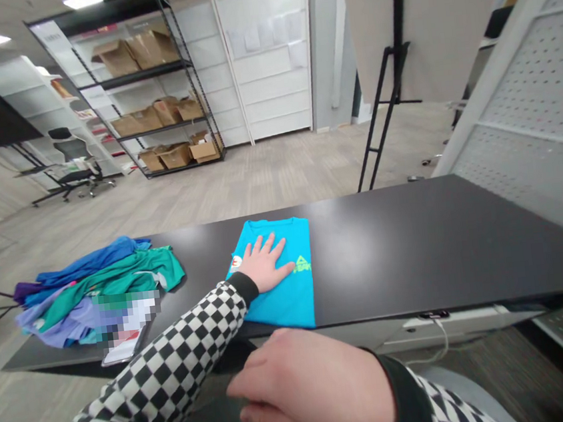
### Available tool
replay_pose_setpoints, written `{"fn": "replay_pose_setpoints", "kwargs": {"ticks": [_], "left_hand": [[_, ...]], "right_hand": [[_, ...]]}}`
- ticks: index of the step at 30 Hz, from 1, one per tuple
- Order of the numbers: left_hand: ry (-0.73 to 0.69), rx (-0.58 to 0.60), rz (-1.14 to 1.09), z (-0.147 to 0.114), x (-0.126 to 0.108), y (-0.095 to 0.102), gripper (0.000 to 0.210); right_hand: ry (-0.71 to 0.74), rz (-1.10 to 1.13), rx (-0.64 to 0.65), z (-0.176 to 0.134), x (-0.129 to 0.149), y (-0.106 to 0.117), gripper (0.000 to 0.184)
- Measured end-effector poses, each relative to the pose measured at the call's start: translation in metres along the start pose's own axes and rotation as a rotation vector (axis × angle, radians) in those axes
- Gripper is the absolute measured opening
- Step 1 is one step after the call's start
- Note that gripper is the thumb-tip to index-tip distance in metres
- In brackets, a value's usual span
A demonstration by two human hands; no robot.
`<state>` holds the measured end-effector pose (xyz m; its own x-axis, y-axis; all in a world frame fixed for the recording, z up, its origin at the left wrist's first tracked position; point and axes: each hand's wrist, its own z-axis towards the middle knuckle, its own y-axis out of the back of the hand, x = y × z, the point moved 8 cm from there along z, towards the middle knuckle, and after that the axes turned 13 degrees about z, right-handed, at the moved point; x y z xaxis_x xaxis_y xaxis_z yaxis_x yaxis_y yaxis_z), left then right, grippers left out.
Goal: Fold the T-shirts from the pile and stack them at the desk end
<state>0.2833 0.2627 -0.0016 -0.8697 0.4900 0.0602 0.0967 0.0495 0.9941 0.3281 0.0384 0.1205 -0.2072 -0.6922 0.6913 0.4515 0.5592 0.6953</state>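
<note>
A bright blue T-shirt (pixel 291 304), folded into a neat rectangle, lies at the front edge of the dark table. Its collar faces the far side, and it bears a yellow-green logo and a round white and red mark. My left hand (pixel 264 265) rests flat on the shirt's upper middle, fingers spread, covering part of the cloth. Close to the camera, my right hand (pixel 315 392) hangs in front of the table edge below the shirt. Its fingers are loosely bent, partly hidden behind the hand, with nothing visible in them.
On the table's left lies a loose pile of blue, green and purple clothes (pixel 112 282), a phone-like flat object (pixel 128 331) beside it. The dark table (pixel 390 246) extends right to a perforated white panel (pixel 541 96). A shelf rack with cardboard boxes (pixel 160 113) stands behind.
</note>
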Motion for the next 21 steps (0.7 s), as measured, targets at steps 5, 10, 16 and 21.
{"fn": "replay_pose_setpoints", "kwargs": {"ticks": [5, 10, 16, 21], "left_hand": [[0.02, 0.006, -0.066, 0.044, -0.066, 0.002, 0.105], [0.12, -0.017, -0.157, 0.083, -0.138, 0.011, 0.106], [0.136, 0.054, -0.281, 0.097, -0.155, 0.033, 0.103], [0.162, -0.233, -0.123, 0.066, -0.046, 0.044, 0.09]], "right_hand": [[0.071, -0.006, 0.029, 0.0, 0.007, -0.012, 0.027], [0.033, 0.008, -0.002, -0.01, 0.002, 0.003, 0.03], [-0.038, 0.03, -0.159, -0.04, 0.003, 0.057, 0.025], [-0.245, -0.093, -0.515, -0.07, -0.061, 0.103, 0.032]]}}
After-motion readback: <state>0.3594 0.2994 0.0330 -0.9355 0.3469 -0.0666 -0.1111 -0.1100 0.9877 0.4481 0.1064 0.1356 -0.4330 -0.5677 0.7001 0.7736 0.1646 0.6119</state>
